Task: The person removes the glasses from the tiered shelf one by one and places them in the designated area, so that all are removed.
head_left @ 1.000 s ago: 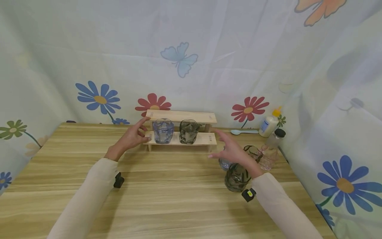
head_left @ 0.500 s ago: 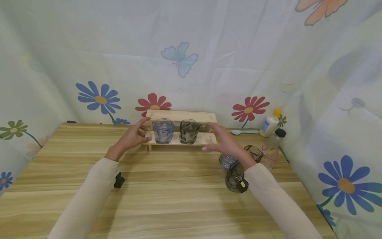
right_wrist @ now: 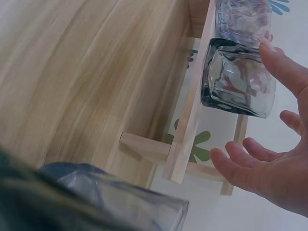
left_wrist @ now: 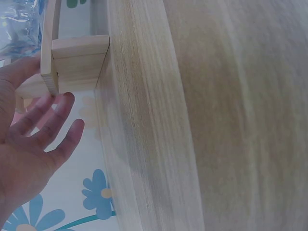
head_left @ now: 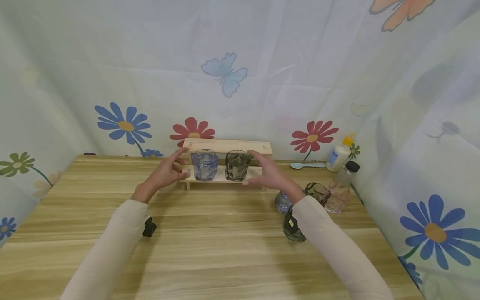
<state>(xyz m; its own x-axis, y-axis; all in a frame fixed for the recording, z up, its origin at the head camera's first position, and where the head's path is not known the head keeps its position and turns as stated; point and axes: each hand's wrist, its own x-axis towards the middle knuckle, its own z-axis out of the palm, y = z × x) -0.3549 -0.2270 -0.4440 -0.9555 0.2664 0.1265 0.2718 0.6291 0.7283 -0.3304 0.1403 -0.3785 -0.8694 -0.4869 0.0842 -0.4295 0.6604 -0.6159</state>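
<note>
A small two-tier wooden rack stands at the back of the table. On its lower shelf are a bluish clear glass and, to its right, a smoky grey glass, both wavy-sided. My left hand rests at the rack's left end, index finger by the upper board, thumb by the lower one; in the left wrist view its other fingers are loosely extended. My right hand reaches beside the grey glass, thumb in front and fingers spread. The right wrist view shows a gap between most fingers and the glass.
Right of the rack stand more glasses: a bluish one, a dark one partly under the right sleeve, another dark one and a pink one. Behind are a black-capped bottle, a yellow-topped bottle and a light blue spoon.
My right hand has moved left, from beyond the rack's right end to the grey glass's right side. My left hand, the rack and the glasses have stayed in place.
</note>
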